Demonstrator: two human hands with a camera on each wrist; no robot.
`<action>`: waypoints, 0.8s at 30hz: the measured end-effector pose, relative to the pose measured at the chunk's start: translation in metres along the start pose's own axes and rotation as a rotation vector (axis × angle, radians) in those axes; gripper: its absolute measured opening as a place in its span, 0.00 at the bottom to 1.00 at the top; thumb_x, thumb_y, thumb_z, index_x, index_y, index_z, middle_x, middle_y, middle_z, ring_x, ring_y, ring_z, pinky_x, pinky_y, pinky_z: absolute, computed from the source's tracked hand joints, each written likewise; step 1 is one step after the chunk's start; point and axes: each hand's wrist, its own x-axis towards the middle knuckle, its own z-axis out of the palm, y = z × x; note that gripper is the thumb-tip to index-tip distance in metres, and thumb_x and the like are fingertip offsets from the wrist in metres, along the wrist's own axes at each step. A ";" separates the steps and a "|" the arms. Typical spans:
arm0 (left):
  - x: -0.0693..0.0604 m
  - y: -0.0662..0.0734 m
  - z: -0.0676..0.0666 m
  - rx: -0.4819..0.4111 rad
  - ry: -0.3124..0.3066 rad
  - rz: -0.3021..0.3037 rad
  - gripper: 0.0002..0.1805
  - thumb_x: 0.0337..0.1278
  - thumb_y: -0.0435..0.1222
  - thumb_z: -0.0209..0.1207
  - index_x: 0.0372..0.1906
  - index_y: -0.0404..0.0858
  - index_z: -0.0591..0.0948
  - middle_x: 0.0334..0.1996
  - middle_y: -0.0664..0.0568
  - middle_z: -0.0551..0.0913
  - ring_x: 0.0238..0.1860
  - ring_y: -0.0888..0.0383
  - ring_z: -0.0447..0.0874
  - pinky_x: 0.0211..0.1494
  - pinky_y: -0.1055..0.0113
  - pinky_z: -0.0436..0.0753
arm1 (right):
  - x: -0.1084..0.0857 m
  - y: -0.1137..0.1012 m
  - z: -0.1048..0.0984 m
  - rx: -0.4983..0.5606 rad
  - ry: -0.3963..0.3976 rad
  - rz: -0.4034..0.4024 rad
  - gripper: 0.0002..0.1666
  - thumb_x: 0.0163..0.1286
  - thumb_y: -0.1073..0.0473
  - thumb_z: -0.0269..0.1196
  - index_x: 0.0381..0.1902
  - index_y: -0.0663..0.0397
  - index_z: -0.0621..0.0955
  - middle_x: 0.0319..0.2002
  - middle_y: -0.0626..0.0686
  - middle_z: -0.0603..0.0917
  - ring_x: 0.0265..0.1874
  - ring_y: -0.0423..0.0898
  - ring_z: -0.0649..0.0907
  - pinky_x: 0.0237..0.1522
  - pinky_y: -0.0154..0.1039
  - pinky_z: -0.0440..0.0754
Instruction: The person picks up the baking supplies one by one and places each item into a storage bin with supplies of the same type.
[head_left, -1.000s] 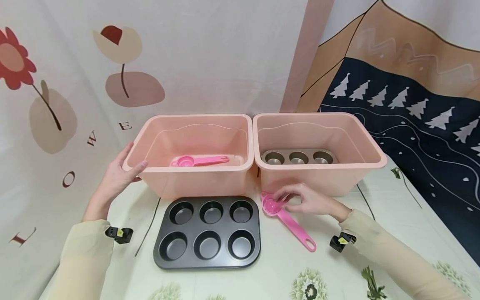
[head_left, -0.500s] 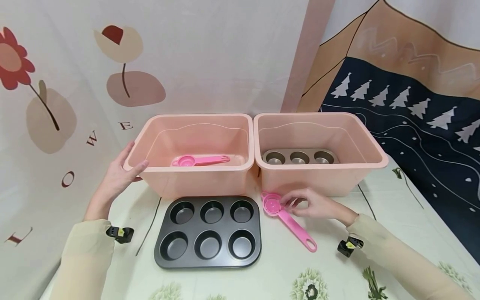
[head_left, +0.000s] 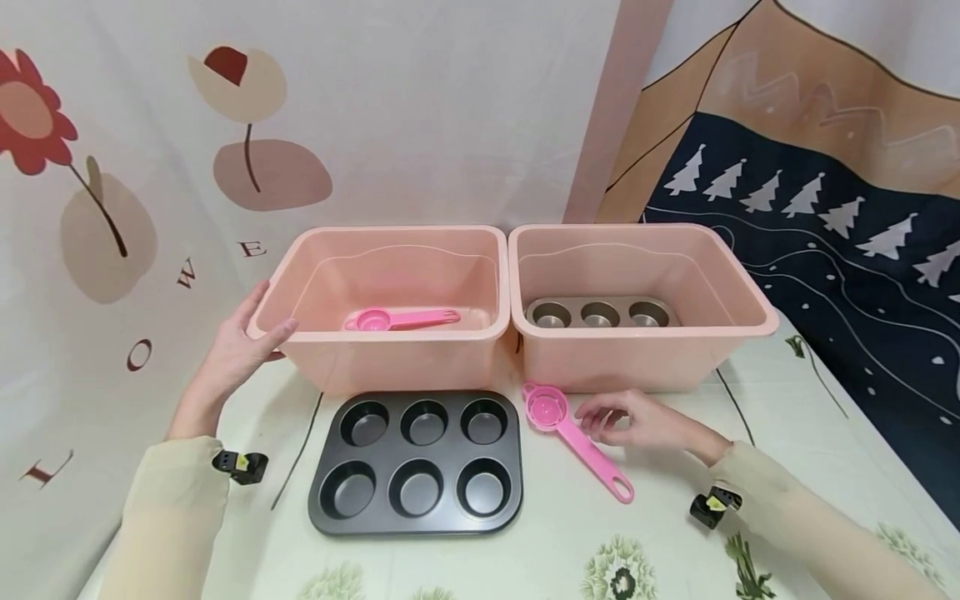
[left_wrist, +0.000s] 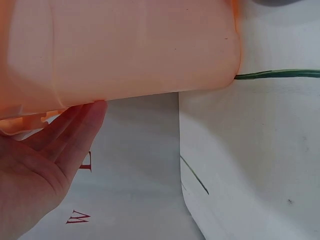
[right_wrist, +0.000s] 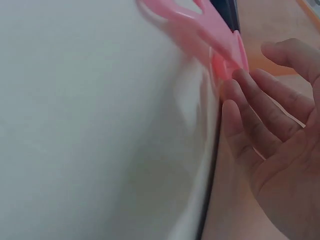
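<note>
In the head view, a pink egg separator (head_left: 582, 450) lies on the table in front of the right pink bin (head_left: 645, 358). My right hand (head_left: 630, 421) hovers just right of its cup, fingers loosely bent and holding nothing; the right wrist view shows the fingertips (right_wrist: 231, 107) near the pink plastic. My left hand (head_left: 236, 350) rests on the left corner of the left pink bin (head_left: 390, 362), thumb over the rim. Its fingers (left_wrist: 90, 117) lie straight against the outer wall. Inside that bin is another pink egg separator (head_left: 405, 319).
A black muffin pan (head_left: 416, 462) lies in front of the left bin. In the right bin sits a bronze-coloured muffin pan (head_left: 600, 313), partly hidden by the front wall. The bins stand side by side before a printed curtain (head_left: 420, 108), on a flowered tablecloth (head_left: 555, 542).
My right hand has let go of the egg separator's cup and drawn back to the right and slightly nearer. The egg separator has stayed in place, and so has my left hand.
</note>
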 end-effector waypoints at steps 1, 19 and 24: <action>0.000 0.000 0.000 -0.006 -0.002 -0.001 0.45 0.67 0.40 0.56 0.78 0.41 0.41 0.65 0.25 0.60 0.40 0.76 0.72 0.34 0.74 0.83 | -0.001 0.001 0.001 0.004 -0.002 0.003 0.16 0.63 0.67 0.66 0.49 0.64 0.81 0.38 0.52 0.85 0.34 0.42 0.83 0.38 0.39 0.84; 0.000 -0.002 0.000 -0.008 -0.001 -0.004 0.45 0.67 0.40 0.56 0.78 0.42 0.41 0.66 0.26 0.59 0.41 0.76 0.72 0.35 0.74 0.83 | -0.012 0.007 0.018 0.054 -0.034 0.056 0.32 0.53 0.57 0.75 0.54 0.58 0.75 0.31 0.50 0.78 0.30 0.47 0.76 0.33 0.35 0.76; 0.000 -0.001 0.000 0.000 0.003 -0.007 0.45 0.67 0.41 0.56 0.78 0.42 0.41 0.66 0.25 0.60 0.40 0.77 0.72 0.35 0.74 0.83 | -0.014 0.009 0.021 0.068 -0.028 0.049 0.37 0.51 0.59 0.76 0.56 0.60 0.71 0.34 0.50 0.76 0.33 0.48 0.75 0.36 0.35 0.76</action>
